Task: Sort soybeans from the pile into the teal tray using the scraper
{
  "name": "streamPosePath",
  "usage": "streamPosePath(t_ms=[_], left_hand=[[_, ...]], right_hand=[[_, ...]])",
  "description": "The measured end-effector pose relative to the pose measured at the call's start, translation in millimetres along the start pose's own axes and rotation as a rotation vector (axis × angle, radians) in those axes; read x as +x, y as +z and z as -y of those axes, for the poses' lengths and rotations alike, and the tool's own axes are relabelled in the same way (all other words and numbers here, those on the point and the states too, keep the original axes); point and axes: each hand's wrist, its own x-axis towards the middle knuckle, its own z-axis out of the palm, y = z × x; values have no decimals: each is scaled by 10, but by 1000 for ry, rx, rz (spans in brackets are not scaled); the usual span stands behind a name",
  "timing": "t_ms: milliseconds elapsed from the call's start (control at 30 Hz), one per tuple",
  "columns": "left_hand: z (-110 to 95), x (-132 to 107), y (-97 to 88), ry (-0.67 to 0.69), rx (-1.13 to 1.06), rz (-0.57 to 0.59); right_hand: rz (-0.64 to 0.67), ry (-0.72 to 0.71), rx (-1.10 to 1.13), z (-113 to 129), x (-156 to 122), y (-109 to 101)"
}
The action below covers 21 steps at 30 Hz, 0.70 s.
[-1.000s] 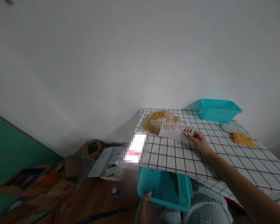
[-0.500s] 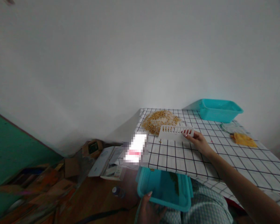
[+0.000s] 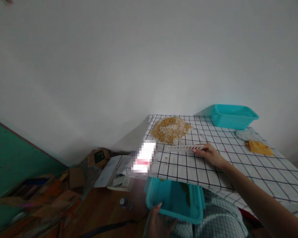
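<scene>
My right hand (image 3: 210, 153) grips the right end of a white slotted plastic strip (image 3: 180, 147), held nearly edge-on to me just over the checked tablecloth. Beyond the strip lies a spread heap of yellow beans mixed with white grains (image 3: 170, 130). A couple of stray beans (image 3: 166, 158) sit on the cloth nearer to me. Below the table's front edge, my left hand (image 3: 157, 223) holds a teal plastic container (image 3: 172, 198) by its near rim, thumb over the edge. A few beans (image 3: 161, 180) show at the container's far side.
A larger turquoise basin (image 3: 234, 119) stands at the table's back right against the wall. Near it lie a yellow cloth (image 3: 259, 147) and a clear bag-like item (image 3: 247, 135). A blurred-out bright screen (image 3: 144, 157) is at the table's left edge. Boxes (image 3: 98, 158) clutter the floor left.
My right hand has tipped the white strip from showing its face to nearly edge-on and brought it slightly toward me. The left hand and container have barely moved.
</scene>
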Motion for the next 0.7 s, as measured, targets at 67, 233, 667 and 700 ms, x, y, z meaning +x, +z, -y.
streamPosePath(t_ms=[67,233,667,700], left_hand=[[-2,9,-5,-6,-5,-9],[-7,47,-45,-12,10,13],[3,64,-53,-23,-9,39],[2,47,-40,-18,-9,35]], right_hand=[[82,-25,-2,35,-5,6],[185,-73,22,85,-29,11],[325,-23,66,127,-72,24],[331,-10,71,122,-77,24]])
